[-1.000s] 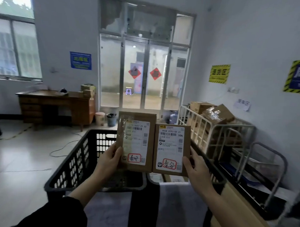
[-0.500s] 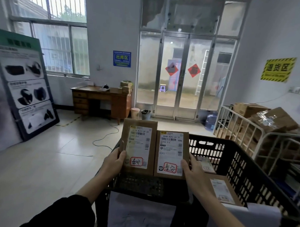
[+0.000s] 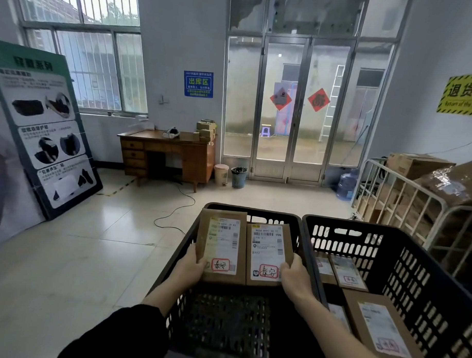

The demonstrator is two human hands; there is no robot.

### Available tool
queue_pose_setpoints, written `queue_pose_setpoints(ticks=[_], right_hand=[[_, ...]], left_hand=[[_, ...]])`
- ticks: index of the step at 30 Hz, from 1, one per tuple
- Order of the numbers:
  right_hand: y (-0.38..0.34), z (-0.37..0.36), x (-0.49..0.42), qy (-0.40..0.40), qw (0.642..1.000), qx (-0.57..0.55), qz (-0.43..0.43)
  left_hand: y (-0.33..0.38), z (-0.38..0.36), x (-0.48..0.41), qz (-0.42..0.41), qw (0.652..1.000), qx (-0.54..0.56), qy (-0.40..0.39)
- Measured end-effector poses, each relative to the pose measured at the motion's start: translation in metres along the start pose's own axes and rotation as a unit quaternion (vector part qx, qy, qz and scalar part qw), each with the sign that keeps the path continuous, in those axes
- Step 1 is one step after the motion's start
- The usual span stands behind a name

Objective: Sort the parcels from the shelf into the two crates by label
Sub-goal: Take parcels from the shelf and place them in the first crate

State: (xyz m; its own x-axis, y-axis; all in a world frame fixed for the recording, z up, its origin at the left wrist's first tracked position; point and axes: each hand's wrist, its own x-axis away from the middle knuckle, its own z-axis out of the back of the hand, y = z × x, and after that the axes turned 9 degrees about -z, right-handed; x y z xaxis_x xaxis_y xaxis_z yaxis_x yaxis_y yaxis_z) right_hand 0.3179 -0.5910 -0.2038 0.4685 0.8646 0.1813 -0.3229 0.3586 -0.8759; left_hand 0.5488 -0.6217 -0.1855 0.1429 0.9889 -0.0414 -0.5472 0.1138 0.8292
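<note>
Left hand (image 3: 191, 268) pinches left flat brown cardboard parcel (image 3: 222, 245), right hand (image 3: 293, 277) pinches right parcel (image 3: 268, 253), at 6 o'clock ends, long axes 12-6, both over left black slotted plastic crate (image 3: 224, 320).

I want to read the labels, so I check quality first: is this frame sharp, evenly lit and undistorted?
Head view: red-circled handwriting on the left parcel and right parcel is readable, fine print blurred. Head view: the window is washed out, yet no glare hits the labels. Head view: the wide lens bends the right crate and poster near the edges.
</note>
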Motion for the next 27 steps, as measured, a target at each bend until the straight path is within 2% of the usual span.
queue_pose_setpoints(ticks=[4,16,19,21,27], right_hand=[[0.01,-0.022,-0.042,0.018,0.997,-0.015,-0.073],[0.06,-0.09,-0.117,0.036,0.974,-0.031,-0.223],[0.071,-0.102,-0.128,0.037,0.97,-0.019,-0.24],[0.08,-0.109,-0.136,0.036,0.967,-0.015,-0.252],[0.096,-0.129,-0.15,0.028,0.965,0.003,-0.262]], left_hand=[[-0.018,-0.023,-0.037,0.032,0.999,0.002,-0.025],[-0.089,-0.066,-0.131,0.113,0.99,0.037,-0.08],[-0.155,-0.088,-0.172,0.13,0.986,0.034,-0.101],[-0.174,-0.099,-0.179,0.142,0.983,0.036,-0.11],[-0.141,-0.094,-0.16,0.176,0.978,0.051,-0.097]])
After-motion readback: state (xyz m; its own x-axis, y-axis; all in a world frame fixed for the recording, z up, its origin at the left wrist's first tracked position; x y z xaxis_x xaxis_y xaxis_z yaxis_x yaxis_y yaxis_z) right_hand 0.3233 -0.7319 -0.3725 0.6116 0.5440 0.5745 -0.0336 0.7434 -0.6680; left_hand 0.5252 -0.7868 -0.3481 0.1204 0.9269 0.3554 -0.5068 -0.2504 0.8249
